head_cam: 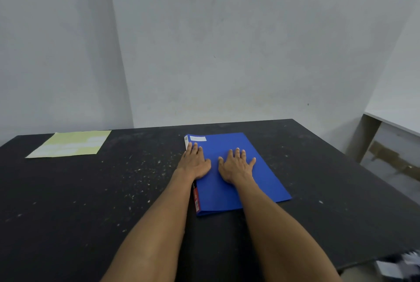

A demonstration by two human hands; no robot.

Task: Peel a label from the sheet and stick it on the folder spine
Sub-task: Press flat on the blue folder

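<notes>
A blue folder (268, 179) lies flat on the black table (91, 202), its spine along the left edge with a red strip (196, 199) near the front and a white tag at the far end. A small white label (198, 138) sits on the cover's far left corner. My left hand (195, 163) rests flat over the spine edge, fingers spread. On the cover beside it, my right hand (236, 165) presses down flat, holding nothing. The yellow-green label sheet (70, 144) lies at the table's far left, well away from both hands.
White specks and scuffs dot the table top. Grey walls stand behind the table. A white shelf or desk (391, 136) is at the right, past the table edge, with some papers (400, 265) near the lower right corner.
</notes>
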